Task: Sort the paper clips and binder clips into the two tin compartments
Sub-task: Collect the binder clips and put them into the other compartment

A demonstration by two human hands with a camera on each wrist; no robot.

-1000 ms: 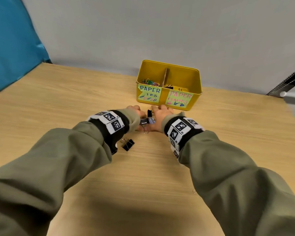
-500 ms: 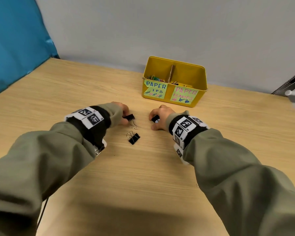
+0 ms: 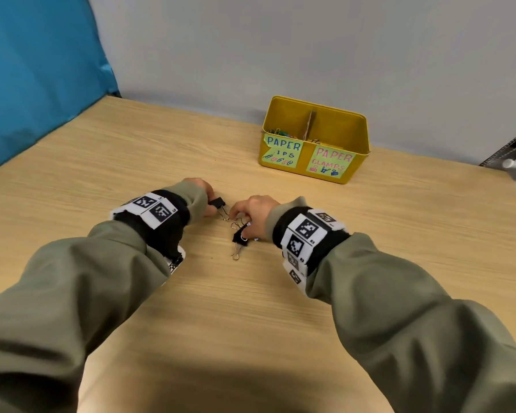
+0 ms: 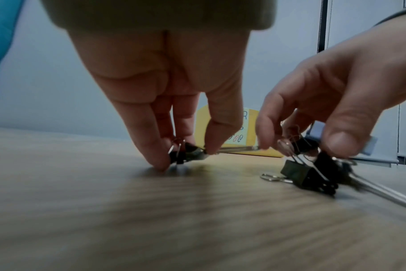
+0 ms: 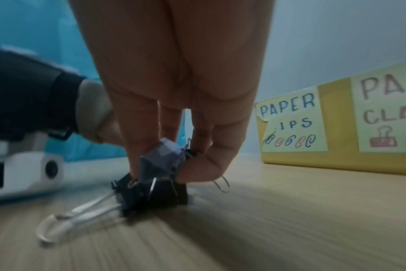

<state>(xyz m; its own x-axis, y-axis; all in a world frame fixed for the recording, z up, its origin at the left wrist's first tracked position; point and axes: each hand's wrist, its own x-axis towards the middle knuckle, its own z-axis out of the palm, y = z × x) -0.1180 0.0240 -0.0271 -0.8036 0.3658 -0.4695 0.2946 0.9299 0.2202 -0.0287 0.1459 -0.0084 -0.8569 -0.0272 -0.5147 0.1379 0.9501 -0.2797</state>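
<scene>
Head view: left hand [image 3: 197, 194] pinches a black binder clip [image 3: 217, 202] at table level. Right hand [image 3: 252, 213] is clenched around several clips, a pale lilac clip [image 5: 163, 158] among them, fingertips [image 5: 197, 169] pressing on a second black clip [image 3: 239, 235] that lies on the wooden table [image 3: 131, 162]. I can't tell if that one is actually gripped.

Risk, as I judge it: right hand is overloaded, so lifting may drop or spring a clip; wire handles look tangled and could drag a neighbour.

Yellow tin [image 3: 353, 135] stands well apart, beyond the hands, with a cardboard divider [image 3: 309, 124]. Left label reads "PAPER ..IPS" (torn), coloured paper clips [image 3: 279, 133] inside; right label reads "PAPER CLAMPS".
</scene>
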